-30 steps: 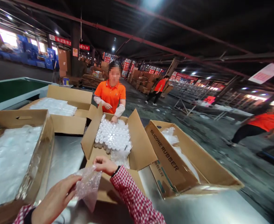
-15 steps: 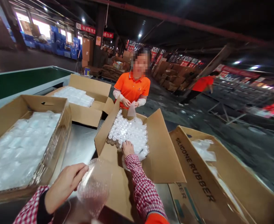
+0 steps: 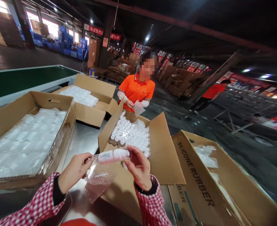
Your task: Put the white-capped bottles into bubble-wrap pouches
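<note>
My left hand [image 3: 78, 168] pinches a clear bubble-wrap bag [image 3: 99, 183] by its upper edge, and the bag hangs below. In my right hand [image 3: 138, 166] is a white bottle [image 3: 113, 155] with printed lettering, gripped at its capped end between thumb and fingers. The bottle lies nearly level, its other end at the bag's top edge by my left fingers; whether it is inside the bag I cannot tell. Just beyond my hands, an open cardboard box [image 3: 168, 150] holds many upright white bottles [image 3: 131, 133].
At left stands a box [image 3: 69, 131] of bubble-wrapped items, with another box [image 3: 89, 116] behind it. A box marked SILICONE RUBBER [image 3: 192, 169] is at right. Across the bottles, a co-worker in orange [image 3: 137, 89] holds a clear bag. A green conveyor [image 3: 27, 81] runs at far left.
My right hand has come back from the box of bottles with one bottle, up to the bag. My left hand still holds the bag, a little higher and further right.
</note>
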A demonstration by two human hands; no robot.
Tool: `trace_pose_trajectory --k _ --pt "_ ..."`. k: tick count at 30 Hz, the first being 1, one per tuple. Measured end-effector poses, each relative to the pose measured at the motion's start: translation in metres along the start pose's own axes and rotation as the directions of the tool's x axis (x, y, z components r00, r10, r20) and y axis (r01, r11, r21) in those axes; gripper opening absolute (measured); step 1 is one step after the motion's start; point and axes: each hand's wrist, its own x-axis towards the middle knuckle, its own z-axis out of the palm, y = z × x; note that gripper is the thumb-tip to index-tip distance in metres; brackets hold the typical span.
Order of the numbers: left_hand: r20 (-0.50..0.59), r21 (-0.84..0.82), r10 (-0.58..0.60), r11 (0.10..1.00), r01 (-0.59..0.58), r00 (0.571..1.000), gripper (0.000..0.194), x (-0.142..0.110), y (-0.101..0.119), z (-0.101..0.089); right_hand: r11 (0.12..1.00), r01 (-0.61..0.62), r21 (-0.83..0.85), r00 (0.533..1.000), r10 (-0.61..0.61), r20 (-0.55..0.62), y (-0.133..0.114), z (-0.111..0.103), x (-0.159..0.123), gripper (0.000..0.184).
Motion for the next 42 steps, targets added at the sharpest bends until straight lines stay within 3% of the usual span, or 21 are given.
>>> trace_pose_trajectory --k 3,8,13,17,19,20,22,23,24,25,26,28,29,32,34,37,40,42 --pt "-0.039 -0.042 0.024 0.999 -0.026 0.999 0.036 0.000 0.000 0.006 0.990 0.084 -0.115 0.961 -0.050 0.270 -0.025 0.019 -0.014 0.037" --pt "-0.090 -0.087 0.077 0.993 -0.085 0.993 0.035 -0.007 0.001 0.013 0.938 0.140 -0.317 0.829 0.064 0.556 -0.013 0.044 -0.033 0.023" --pt "-0.122 -0.136 0.111 0.982 -0.128 0.986 0.032 -0.017 0.003 0.016 0.931 0.190 -0.311 0.721 0.082 0.688 -0.005 0.069 -0.044 0.008" --pt "-0.109 -0.223 0.127 0.963 -0.149 0.986 0.032 -0.024 0.004 0.016 0.939 0.226 -0.260 0.674 0.042 0.738 -0.018 0.082 -0.048 0.024" --pt "-0.097 -0.299 0.105 0.945 -0.130 0.990 0.034 -0.028 0.005 0.013 0.956 0.193 -0.222 0.707 0.021 0.707 -0.029 0.074 -0.051 0.028" --pt "-0.098 -0.341 0.092 0.933 -0.120 0.991 0.034 -0.031 0.006 0.011 0.969 0.152 -0.196 0.763 0.012 0.646 -0.032 0.067 -0.054 0.029" --pt "-0.110 -0.423 0.072 0.899 -0.112 0.991 0.035 -0.036 0.009 0.004 0.993 0.067 -0.101 0.929 -0.025 0.370 -0.031 0.048 -0.062 0.026" --pt "-0.115 -0.462 0.066 0.880 -0.112 0.991 0.035 -0.039 0.011 0.001 0.999 0.040 -0.021 0.981 -0.036 0.189 -0.026 0.039 -0.067 0.026" --pt "-0.115 -0.498 0.063 0.860 -0.112 0.991 0.035 -0.041 0.013 -0.002 0.997 0.015 0.071 0.999 -0.018 0.047 -0.018 0.032 -0.073 0.035" --pt "-0.112 -0.530 0.063 0.841 -0.113 0.992 0.035 -0.043 0.016 -0.005 0.986 -0.020 0.168 0.999 0.025 -0.028 -0.008 0.030 -0.080 0.053" --pt "-0.108 -0.557 0.065 0.823 -0.115 0.992 0.035 -0.044 0.019 -0.006 0.962 -0.078 0.262 0.996 0.086 -0.022 0.003 0.031 -0.087 0.073" --pt "-0.098 -0.602 0.074 0.790 -0.119 0.992 0.034 -0.045 0.027 -0.007 0.883 -0.267 0.385 0.960 0.209 0.187 0.021 0.046 -0.101 0.098" --pt "-0.093 -0.619 0.080 0.776 -0.120 0.993 0.034 -0.046 0.031 -0.007 0.838 -0.365 0.405 0.920 0.258 0.295 0.027 0.058 -0.107 0.098" --pt "-0.061 -0.654 0.093 0.748 -0.110 0.994 0.032 -0.052 0.043 -0.008 0.756 -0.521 0.396 0.836 0.359 0.415 0.028 0.093 -0.114 0.076" --pt "-0.041 -0.661 0.100 0.744 -0.102 0.994 0.030 -0.060 0.046 -0.016 0.778 -0.513 0.363 0.849 0.397 0.348 0.021 0.104 -0.111 0.058" --pt "-0.093 -0.603 0.127 0.782 -0.158 0.987 0.034 -0.075 0.040 -0.044 0.813 -0.491 0.314 0.865 0.410 0.289 0.010 0.098 -0.102 0.043" --pt "-0.166 -0.434 0.133 0.880 -0.193 0.977 0.070 -0.082 0.019 -0.070 0.804 -0.512 0.302 0.850 0.424 0.312 0.001 0.086 -0.097 0.037" --pt "-0.049 -0.364 0.115 0.923 -0.125 0.992 0.078 -0.080 0.004 -0.076 0.796 -0.513 0.322 0.849 0.415 0.328 -0.002 0.083 -0.094 0.042"
